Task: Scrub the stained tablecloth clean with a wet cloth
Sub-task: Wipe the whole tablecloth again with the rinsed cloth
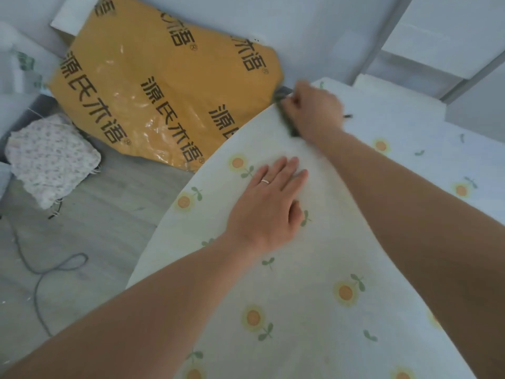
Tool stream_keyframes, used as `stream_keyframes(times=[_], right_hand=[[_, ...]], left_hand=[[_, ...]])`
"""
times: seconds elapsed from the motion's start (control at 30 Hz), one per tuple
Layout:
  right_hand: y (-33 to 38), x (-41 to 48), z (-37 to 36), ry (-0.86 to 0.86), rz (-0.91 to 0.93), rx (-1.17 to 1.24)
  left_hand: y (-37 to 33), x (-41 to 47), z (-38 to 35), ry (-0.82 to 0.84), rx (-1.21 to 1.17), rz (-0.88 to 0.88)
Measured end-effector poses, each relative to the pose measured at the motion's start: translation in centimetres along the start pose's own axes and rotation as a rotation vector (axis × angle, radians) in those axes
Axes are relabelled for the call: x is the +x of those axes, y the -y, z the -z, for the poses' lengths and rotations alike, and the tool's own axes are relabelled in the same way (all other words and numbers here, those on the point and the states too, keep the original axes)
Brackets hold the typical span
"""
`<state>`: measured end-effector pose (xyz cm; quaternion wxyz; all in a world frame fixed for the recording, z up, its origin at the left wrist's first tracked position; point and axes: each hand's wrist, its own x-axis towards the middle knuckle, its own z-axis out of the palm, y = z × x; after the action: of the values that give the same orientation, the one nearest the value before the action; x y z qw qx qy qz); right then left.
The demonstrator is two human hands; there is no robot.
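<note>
Two hands share the work. My left hand (266,206) lies flat on the tablecloth (314,283), fingers (285,169) straight and close together, palm down. Purpose: to pin the fabric so that it does not slide or bunch under the scrubbing stroke.

My right hand (314,110) works just beyond the left fingertips, at the far edge of the tablecloth. Its fingers are curled and clamped on a dark green cloth (289,125), which shows between the knuckles and the fabric edge. The hand is blurred, so the exact finger placement cannot be read. The cloth touches the tablecloth at that edge. I judge this to be the spot under treatment, though no stain is discernible from here.

Holding the cloth bunched in a closed grip puts pressure on a small area, which suits scrubbing better than a flat wipe.

Left of both hands, past the tablecloth edge, an orange bag (164,86) leans on the floor (109,228). It stands well apart from the left fingers and near the right ones. A grey cable (41,272) lies on the floor further left.

Caution: the working point sits at the very edge, so a hard stroke could pull the fabric off.
</note>
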<state>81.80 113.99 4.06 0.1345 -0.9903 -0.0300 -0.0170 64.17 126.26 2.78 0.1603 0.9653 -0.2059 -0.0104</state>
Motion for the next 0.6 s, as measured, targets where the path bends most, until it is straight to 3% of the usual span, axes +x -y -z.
stream_keyframes(times=[0.07, 0.13, 0.27, 0.33, 0.4, 0.53, 0.6], right_hand=[[-2.7, 1.1, 1.1, -0.085, -0.200, -0.005], [-1.8, 0.3, 1.1, -0.058, -0.168, 0.006], [5.5, -5.0, 0.2, 0.301, 0.435, 0.078], [6.0, -4.7, 0.4, 0.345, 0.552, 0.062], [3.5, -2.2, 0.7, 0.239, 0.403, 0.034], [-2.2, 2.1, 1.3, -0.066, -0.146, 0.033], [-0.7, 0.5, 0.5, -0.056, -0.110, 0.025]], left_hand=[[0.1, -0.1, 0.1, 0.001, -0.014, 0.009], [0.1, -0.2, 0.2, 0.013, -0.004, 0.007], [0.1, 0.1, 0.3, 0.005, -0.010, 0.016], [0.0, 0.1, 0.2, -0.005, -0.038, 0.010], [-0.1, 0.0, 0.2, 0.019, -0.014, 0.007], [-0.1, -0.1, 0.3, 0.000, -0.016, 0.007], [0.3, -0.3, 0.2, 0.003, 0.000, 0.018]])
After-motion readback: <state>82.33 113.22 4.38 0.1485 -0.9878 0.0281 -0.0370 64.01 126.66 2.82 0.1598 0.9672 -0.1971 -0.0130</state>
